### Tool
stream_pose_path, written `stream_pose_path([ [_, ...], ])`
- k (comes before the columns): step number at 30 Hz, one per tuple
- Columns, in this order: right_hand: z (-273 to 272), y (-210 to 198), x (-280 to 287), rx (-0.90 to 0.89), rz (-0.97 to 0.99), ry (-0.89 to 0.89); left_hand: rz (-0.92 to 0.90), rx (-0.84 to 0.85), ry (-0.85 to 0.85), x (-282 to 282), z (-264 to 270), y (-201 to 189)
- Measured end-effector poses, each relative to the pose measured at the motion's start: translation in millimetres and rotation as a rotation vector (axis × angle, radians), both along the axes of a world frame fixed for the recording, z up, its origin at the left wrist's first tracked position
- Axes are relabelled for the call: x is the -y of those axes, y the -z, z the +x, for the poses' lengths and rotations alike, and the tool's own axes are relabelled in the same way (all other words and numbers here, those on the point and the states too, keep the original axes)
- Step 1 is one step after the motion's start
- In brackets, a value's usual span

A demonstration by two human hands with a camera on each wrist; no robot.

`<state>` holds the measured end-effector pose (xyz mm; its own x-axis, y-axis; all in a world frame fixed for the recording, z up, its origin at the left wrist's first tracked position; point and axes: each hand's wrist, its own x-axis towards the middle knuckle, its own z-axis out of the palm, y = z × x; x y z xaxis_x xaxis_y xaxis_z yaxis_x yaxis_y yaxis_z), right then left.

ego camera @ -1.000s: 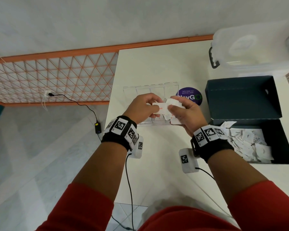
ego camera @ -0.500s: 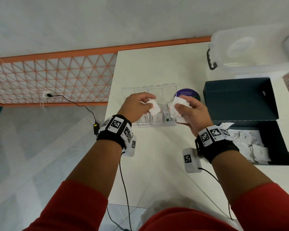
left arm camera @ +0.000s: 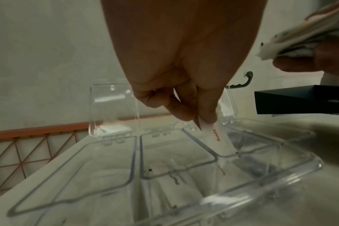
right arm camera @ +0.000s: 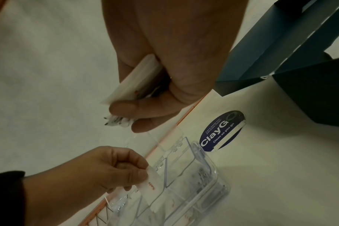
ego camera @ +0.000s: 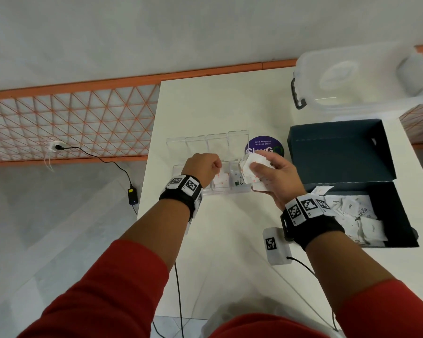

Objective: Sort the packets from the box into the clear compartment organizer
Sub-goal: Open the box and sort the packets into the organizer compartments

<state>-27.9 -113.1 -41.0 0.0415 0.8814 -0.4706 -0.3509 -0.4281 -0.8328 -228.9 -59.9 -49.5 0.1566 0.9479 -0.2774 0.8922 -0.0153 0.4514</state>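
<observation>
A clear compartment organizer (ego camera: 244,190) with raised lids lies on the white table. My left hand (ego camera: 205,167) hangs over it and pinches a white packet with red print (left arm camera: 217,137), its lower end dipping into the third compartment from the left; that packet (right arm camera: 153,182) also shows in the right wrist view. My right hand (ego camera: 266,174) hovers at the organizer's right end and grips a small stack of white packets (ego camera: 250,168), seen too as a stack (right arm camera: 133,82). The dark blue box (ego camera: 398,215) on the right holds several loose white packets (ego camera: 357,215).
A round purple sticker (ego camera: 264,147) lies behind the organizer. A lidded translucent tub (ego camera: 352,79) stands at the table's far right. The box's open lid (ego camera: 340,150) stands up behind it. A black cable (ego camera: 103,159) and plug adapter lie on the floor left of the table.
My left hand drew one packet from the stack, carried it left and lowered it into the organizer. My right hand shifted slightly right, still gripping the stack.
</observation>
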Motion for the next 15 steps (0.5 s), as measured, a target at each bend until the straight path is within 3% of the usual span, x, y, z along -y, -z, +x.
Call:
stream_pose_path([
  [10,-7,2,-4,-0.007,0.005,-0.031,0.0,-0.097,0.083,6,4,15],
  [13,-7,0,-2,0.012,0.014,-0.049,0.089,0.037,0.035,11,0,7],
  [15,-7,-3,0,0.021,0.019,-0.062,0.105,0.265,-0.098,17,-2,-6],
])
